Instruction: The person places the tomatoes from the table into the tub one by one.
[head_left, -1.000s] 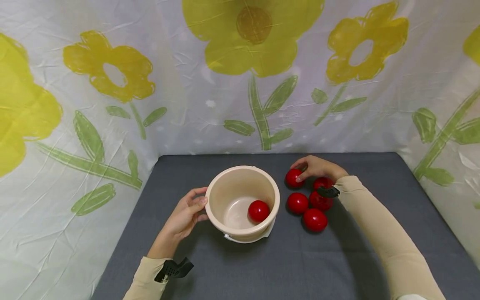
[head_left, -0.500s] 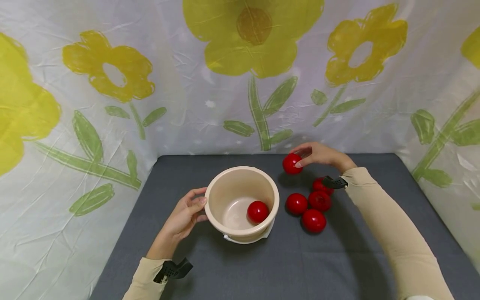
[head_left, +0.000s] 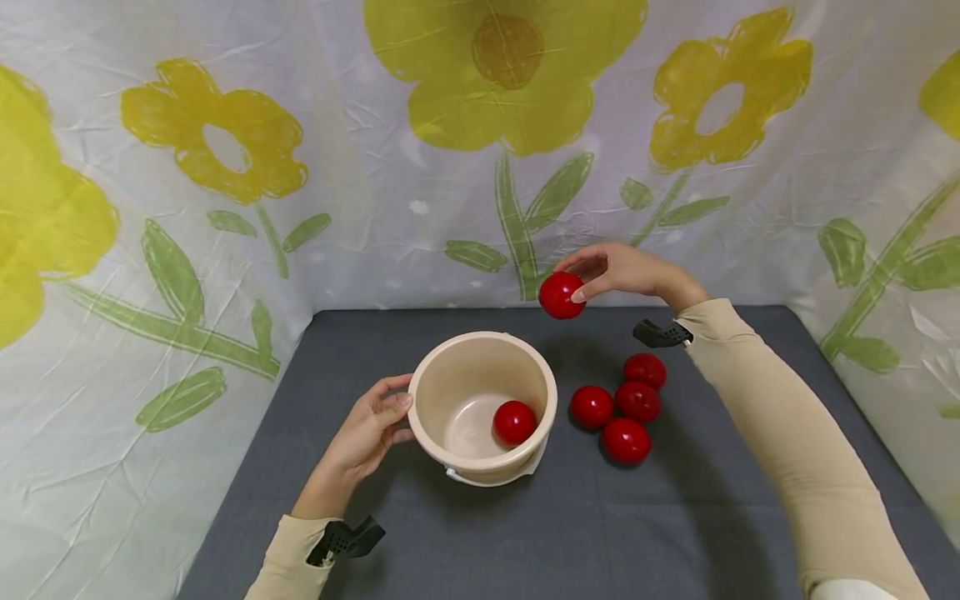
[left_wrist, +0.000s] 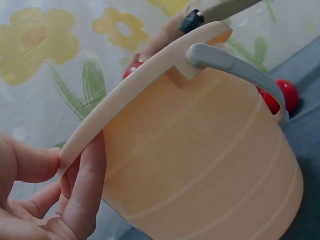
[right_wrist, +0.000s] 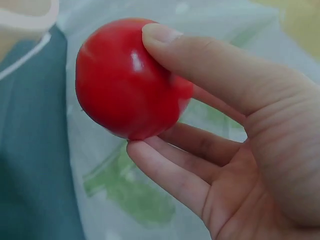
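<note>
My left hand (head_left: 372,429) pinches the left rim of a beige bucket (head_left: 429,417), thumb outside and fingers under the lip in the left wrist view. The bucket stands on the table with its pale handle (left_wrist: 235,65) hanging down. On its floor lies one red apple (head_left: 514,423). Above the table's far edge, up and right of the bucket, my right hand (head_left: 618,271) holds another glossy red apple (right_wrist: 127,80) between thumb and fingertips.
Several more red apples (head_left: 626,442) sit close together on the dark grey tablecloth (head_left: 487,542), right of the bucket. A flower-printed cloth (head_left: 375,208) hangs behind the table and along both sides.
My right hand has lifted an apple from the group on the table and carried it up and to the left. The left hand and bucket have stayed in place.
</note>
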